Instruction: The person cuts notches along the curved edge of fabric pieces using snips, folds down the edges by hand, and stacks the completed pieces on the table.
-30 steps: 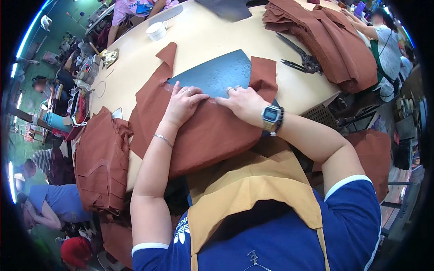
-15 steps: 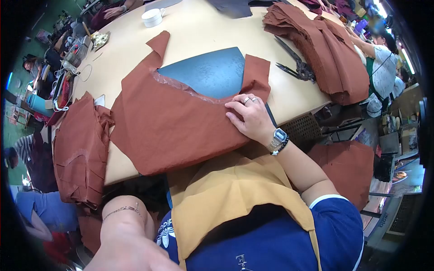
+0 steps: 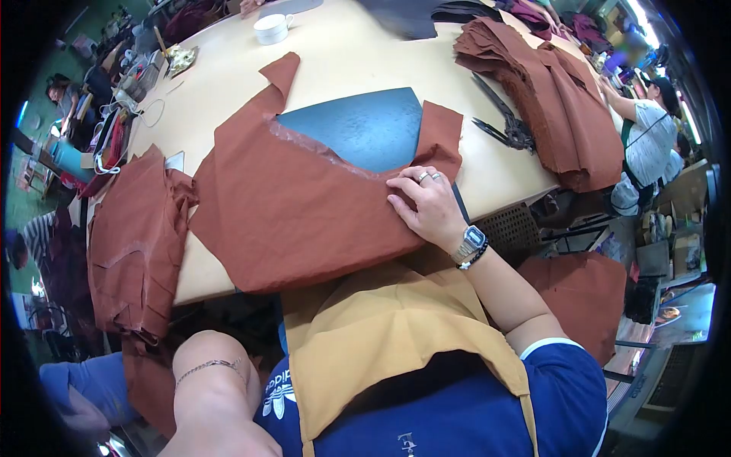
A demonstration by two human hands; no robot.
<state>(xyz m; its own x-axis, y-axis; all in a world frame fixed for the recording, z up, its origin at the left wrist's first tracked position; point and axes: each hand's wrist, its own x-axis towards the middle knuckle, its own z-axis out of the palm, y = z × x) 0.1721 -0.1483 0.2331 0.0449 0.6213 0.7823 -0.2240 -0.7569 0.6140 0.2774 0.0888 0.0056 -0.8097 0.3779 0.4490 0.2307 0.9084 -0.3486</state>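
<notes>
A second ago both my hands met on the rust-brown fabric sheet [image 3: 312, 209] over the dark blue curved board [image 3: 365, 126]; now my right hand [image 3: 430, 207] alone rests there, loosely curled. My left hand [image 3: 221, 443] is back, cropped; its fingers I cannot tell.

1. A big, pale counter [image 3: 365, 65] spreads out in front of the hands [image 3: 428, 204].
2. Green floor [image 3: 30, 199] shows far to their left.
3. A long, bright light [image 3: 647, 29] shines far ahead, to their right.
4. Brown boxes [image 3: 689, 174] sit far right.

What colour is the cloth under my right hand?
Reddish brown; the cloth shows in the head view.
</notes>
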